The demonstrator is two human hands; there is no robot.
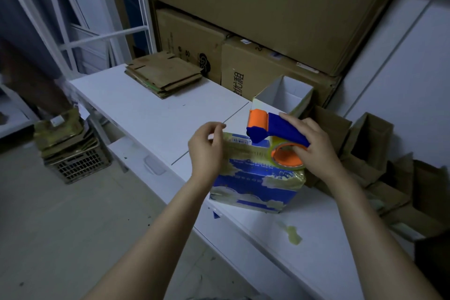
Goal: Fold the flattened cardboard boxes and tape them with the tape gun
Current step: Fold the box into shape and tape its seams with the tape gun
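My right hand is wrapped round the tape gun, which sits on top of the blue box. My left hand pinches the tape at the box's top edge. The box stands on the white table, with flattened cardboard stacked well behind.

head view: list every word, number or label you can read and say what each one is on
"0002-2020": top carton; the characters before it are blurred.
Large Chinese characters printed sideways: lower carton; too blurred to read surely.
Symbols and small print: middle carton; unreadable.
Barcode label and a line of small print: blue box; too small to read.
Tape gun: no text visible.
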